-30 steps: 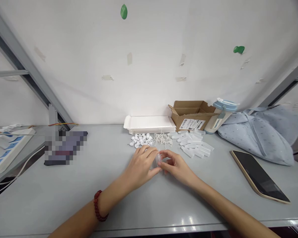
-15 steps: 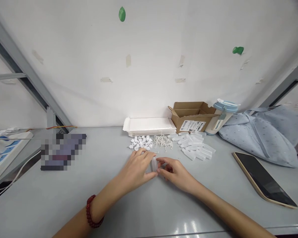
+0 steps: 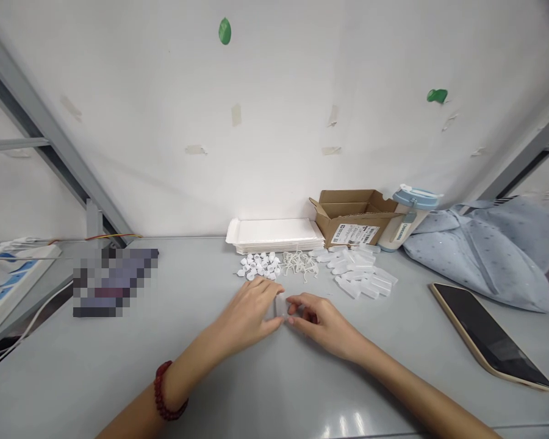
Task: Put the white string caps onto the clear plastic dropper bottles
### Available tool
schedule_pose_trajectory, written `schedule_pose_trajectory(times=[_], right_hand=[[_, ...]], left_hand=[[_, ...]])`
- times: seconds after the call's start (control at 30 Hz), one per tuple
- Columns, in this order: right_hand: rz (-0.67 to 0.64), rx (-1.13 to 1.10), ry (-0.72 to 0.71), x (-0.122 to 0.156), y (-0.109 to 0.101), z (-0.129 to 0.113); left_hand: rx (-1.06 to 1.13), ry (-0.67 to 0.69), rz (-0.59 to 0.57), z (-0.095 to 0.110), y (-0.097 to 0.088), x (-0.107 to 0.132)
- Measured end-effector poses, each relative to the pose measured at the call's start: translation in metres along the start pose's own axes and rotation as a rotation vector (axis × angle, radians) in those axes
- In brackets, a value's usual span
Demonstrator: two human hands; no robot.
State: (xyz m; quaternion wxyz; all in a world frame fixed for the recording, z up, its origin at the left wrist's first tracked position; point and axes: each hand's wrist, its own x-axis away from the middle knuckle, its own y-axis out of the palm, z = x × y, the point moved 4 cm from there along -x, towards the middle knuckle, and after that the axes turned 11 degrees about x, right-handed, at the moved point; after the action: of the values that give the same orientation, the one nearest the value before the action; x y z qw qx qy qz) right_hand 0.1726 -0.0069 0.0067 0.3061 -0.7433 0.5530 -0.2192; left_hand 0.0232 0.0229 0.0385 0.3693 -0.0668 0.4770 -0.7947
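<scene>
A small translucent plastic tube is between my two hands, just above or on the grey table. My left hand, with a red bead bracelet at the wrist, grips it from the left between thumb and fingers. From the right, the thumb and index finger of my right hand pinch its near side; the other fingers curl in. Beyond the hands lie a pile of white caps, a heap of thin white loops and several translucent tubes.
Flat white boxes are stacked by the wall, beside an open cardboard box. A tumbler, a pale blue bag and a phone occupy the right. To the left are a blurred dark item and a power strip.
Both hands and the tube have shifted slightly left. The tube remains between them, and the piles look the same.
</scene>
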Motion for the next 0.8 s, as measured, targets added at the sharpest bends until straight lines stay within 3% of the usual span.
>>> schedule_pose_trajectory(times=[0.8], right_hand=[[0.007, 0.029, 0.003, -0.0007, 0.0004, 0.0001]], left_hand=[[-0.014, -0.097, -0.033, -0.01, 0.0042, -0.0011]])
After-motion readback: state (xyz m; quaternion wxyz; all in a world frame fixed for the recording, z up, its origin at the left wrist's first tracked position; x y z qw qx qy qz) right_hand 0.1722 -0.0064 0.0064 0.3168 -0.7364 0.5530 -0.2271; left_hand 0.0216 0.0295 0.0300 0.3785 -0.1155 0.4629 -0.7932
